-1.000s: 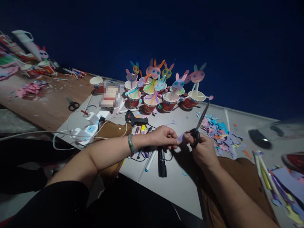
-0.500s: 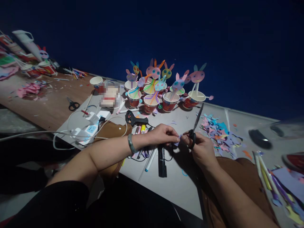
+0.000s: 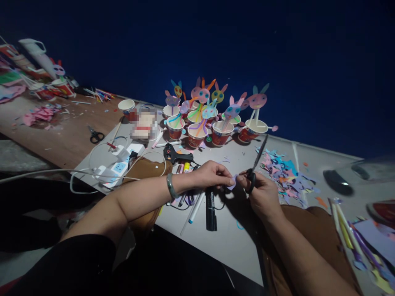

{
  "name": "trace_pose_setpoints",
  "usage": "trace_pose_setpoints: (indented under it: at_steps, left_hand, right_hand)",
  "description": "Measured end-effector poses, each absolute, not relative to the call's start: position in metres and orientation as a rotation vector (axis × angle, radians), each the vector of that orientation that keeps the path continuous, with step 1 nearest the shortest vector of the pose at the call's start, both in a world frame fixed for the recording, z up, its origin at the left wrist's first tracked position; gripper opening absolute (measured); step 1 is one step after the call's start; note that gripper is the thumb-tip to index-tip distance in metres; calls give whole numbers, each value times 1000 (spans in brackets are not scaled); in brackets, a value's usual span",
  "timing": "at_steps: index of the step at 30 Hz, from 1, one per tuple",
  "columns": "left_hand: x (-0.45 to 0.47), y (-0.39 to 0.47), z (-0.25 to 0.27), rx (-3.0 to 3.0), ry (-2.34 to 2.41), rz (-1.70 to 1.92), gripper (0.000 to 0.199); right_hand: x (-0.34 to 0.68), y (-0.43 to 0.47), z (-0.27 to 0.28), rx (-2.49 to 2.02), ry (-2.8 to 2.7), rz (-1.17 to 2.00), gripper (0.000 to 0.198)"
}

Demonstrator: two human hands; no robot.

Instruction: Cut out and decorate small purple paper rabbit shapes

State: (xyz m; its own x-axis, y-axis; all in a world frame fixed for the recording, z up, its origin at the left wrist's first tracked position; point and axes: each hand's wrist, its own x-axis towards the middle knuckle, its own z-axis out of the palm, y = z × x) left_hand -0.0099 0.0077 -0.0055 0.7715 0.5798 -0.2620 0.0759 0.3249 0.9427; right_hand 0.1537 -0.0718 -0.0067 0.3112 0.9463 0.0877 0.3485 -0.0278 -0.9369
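Between thumb and fingers, my left hand (image 3: pixel 212 174) pinches a small piece of purple paper (image 3: pixel 233 183). My right hand (image 3: pixel 262 191) is closed around black-handled scissors (image 3: pixel 258 158), whose blades point up and away from the paper. The fingertips of both hands are close together at the paper. Below them on the table lie black markers (image 3: pixel 211 211) and a white pen with a blue tip (image 3: pixel 196 209). A black glue gun (image 3: pixel 177 155) rests beyond my left wrist, and a yellow-capped glue stick (image 3: pixel 186 167) lies nearer to it.
Several paper cups (image 3: pixel 197 135) with paper rabbit figures stand at the back. Colourful paper scraps (image 3: pixel 282 172) are heaped to the right, near a black computer mouse (image 3: pixel 338 181). At left are a power strip (image 3: pixel 120 166) with cables and another pair of scissors (image 3: pixel 95 135).
Slightly more of the purple paper shows between my hands. Both hands keep nearly the same place and grip; the whole view has shifted a little.
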Motion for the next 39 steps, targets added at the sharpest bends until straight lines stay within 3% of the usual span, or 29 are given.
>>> trace_pose_setpoints:
  at_steps: [10,21,29,39]
  left_hand:
    - [-14,12,7,1239,666,332,15]
    - [-12,16,7,1126,700,514,29]
    - [-12,23,8,1033,695,765,37]
    - [-11,20,13,1016,757,750,25]
  right_hand:
    - [154,-73,-4,-1576,-1234,753,28]
    - [154,-72,-4,-1557,-1197,704,26]
    - [150,-72,-10,-1562,-1423,1046,37]
    - [150,-72,-12,-1550,-1555,1120,45]
